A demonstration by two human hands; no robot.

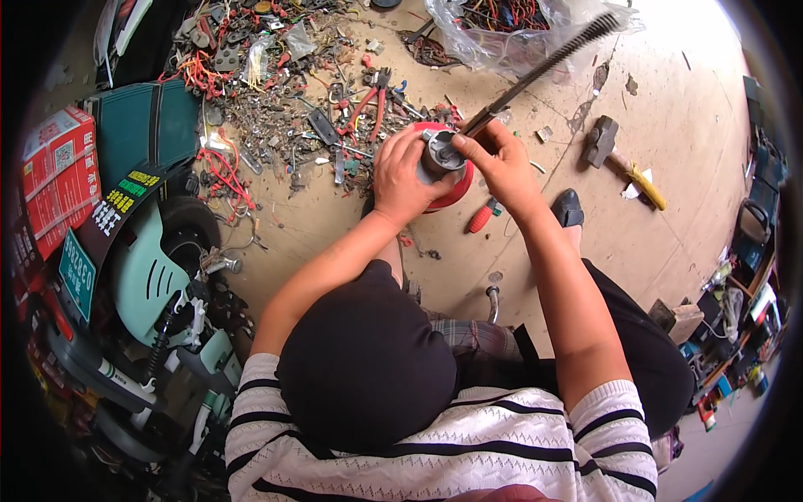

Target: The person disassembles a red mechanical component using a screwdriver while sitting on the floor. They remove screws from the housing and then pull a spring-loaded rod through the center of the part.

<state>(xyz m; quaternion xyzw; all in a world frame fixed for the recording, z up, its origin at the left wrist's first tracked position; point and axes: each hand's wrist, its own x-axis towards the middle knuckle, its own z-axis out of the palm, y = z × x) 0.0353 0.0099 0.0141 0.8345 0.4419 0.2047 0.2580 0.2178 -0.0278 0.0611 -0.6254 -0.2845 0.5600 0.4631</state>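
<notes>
In the head view, the left grip (406,174) clasps the grey metal housing (443,151) above a red round piece (457,192); the right grip (505,165) grasps the spring-coiled rod (544,74) near its lower end, thumb against the housing. Bracing the housing firmly should limit wobble.

A cylinder (441,153) between left hand (403,177) and right hand (504,167), a rod (535,78) reaching ahead-right; on the floor (686,100), pliers (379,89) among scraps (288,121) ahead-left, a bag (493,54) of wires (504,12) farther ahead, a hammer (600,142) rightward, a screwdriver (481,217) nearer the body; a scooter (150,272) far left
</notes>
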